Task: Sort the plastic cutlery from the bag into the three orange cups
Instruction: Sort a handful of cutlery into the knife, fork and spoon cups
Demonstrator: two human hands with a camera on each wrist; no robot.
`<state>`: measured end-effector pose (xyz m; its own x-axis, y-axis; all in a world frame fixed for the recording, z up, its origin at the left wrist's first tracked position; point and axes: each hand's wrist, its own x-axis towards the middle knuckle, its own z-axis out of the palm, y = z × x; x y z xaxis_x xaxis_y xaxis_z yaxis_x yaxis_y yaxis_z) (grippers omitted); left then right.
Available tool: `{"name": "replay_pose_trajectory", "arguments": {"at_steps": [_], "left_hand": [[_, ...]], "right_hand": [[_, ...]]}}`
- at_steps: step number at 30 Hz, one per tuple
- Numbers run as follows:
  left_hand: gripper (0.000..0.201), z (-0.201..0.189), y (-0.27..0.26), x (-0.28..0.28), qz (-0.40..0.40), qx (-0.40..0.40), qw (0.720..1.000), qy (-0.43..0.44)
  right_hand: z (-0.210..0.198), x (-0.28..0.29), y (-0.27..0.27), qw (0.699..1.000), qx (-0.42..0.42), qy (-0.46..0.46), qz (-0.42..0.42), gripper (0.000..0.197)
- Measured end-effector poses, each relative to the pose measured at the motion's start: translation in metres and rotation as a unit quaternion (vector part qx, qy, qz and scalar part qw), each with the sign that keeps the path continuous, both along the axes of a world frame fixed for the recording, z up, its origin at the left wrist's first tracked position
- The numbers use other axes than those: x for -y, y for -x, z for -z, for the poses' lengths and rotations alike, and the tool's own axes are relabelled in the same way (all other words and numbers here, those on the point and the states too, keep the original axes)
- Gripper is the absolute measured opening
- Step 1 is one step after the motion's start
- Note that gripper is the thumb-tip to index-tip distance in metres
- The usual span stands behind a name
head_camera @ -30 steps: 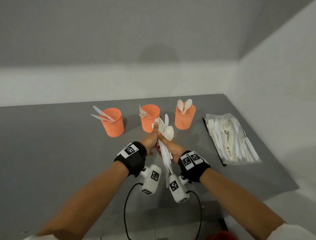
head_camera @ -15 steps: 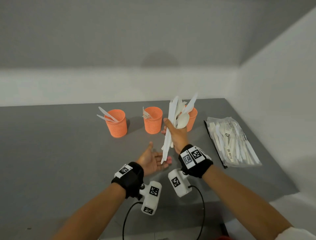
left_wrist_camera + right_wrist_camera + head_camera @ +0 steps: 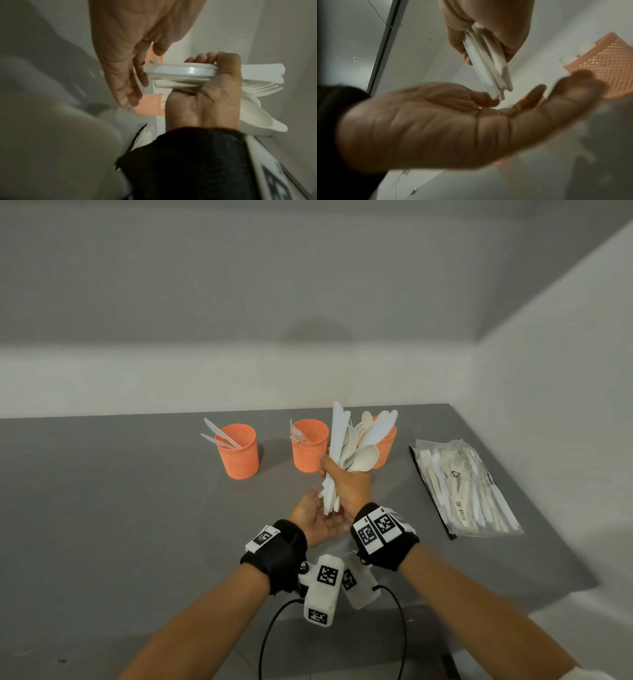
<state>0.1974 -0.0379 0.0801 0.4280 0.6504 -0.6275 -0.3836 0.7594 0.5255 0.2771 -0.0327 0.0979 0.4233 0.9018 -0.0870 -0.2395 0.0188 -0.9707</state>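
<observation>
**One hand full of cutlery, one hand flat**

Gray walls stand behind a gray tabletop (image 3: pixel 102 508). Three orange cups sit in a row on it. Two white knives lean in the left cup (image 3: pixel 238 453). Forks poke out of the middle cup (image 3: pixel 309 448). Spoons show in the right cup (image 3: pixel 386 450), which is partly hidden.

Up over the tabletop, the right hand (image 3: pixel 349 486) grips a bunch of cutlery (image 3: pixel 346 446), with its fingers (image 3: pixel 202 58) wrapped tight around the handles. White knives, forks and spoons fan out above the fist. The handle ends stick out below.

Just under those ends is the left hand (image 3: pixel 317 520), palm up, with its fingers (image 3: pixel 530 94) spread apart and nearly straight. It holds nothing. I cannot tell if the handle ends touch the palm.

Off to the right lies the clear plastic bag (image 3: pixel 466 487), flat on the tabletop, with more white cutlery inside. It has a recycling sign, a barcode and some black print too small to read.

Both wrists wear black bands with black-and-white square codes.
</observation>
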Motion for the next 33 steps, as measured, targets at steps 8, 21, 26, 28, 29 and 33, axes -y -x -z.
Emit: {"name": "replay_pose_trajectory", "arguments": {"at_steps": [8, 21, 26, 28, 29, 33], "left_hand": [[0.043, -0.013, 0.002, 0.003, 0.027, 0.046, 0.996, -0.069], [0.024, -0.008, 0.037, -0.015, 0.051, -0.179, 0.949, -0.256], [0.022, -0.004, 0.033, -0.027, -0.015, -0.301, 0.891, -0.341], [0.025, 0.0, 0.032, -0.035, -0.037, -0.317, 0.887, -0.333], [0.025, 0.002, 0.031, -0.04, -0.04, -0.32, 0.89, -0.324], [0.022, 0.005, 0.028, -0.052, -0.034, -0.299, 0.907, -0.295]], "right_hand": [[0.006, 0.014, 0.005, 0.999, 0.026, 0.004, -0.026, 0.016], [0.034, 0.011, 0.008, 0.994, 0.018, 0.067, -0.084, 0.012], [0.036, 0.013, 0.016, 0.987, 0.038, 0.088, -0.131, 0.008], [0.034, 0.01, 0.014, 0.984, 0.039, 0.089, -0.148, 0.011], [0.034, 0.009, 0.012, 0.984, 0.031, 0.085, -0.155, 0.014], [0.034, 0.002, -0.001, 0.979, 0.0, 0.085, -0.185, 0.013]]}}
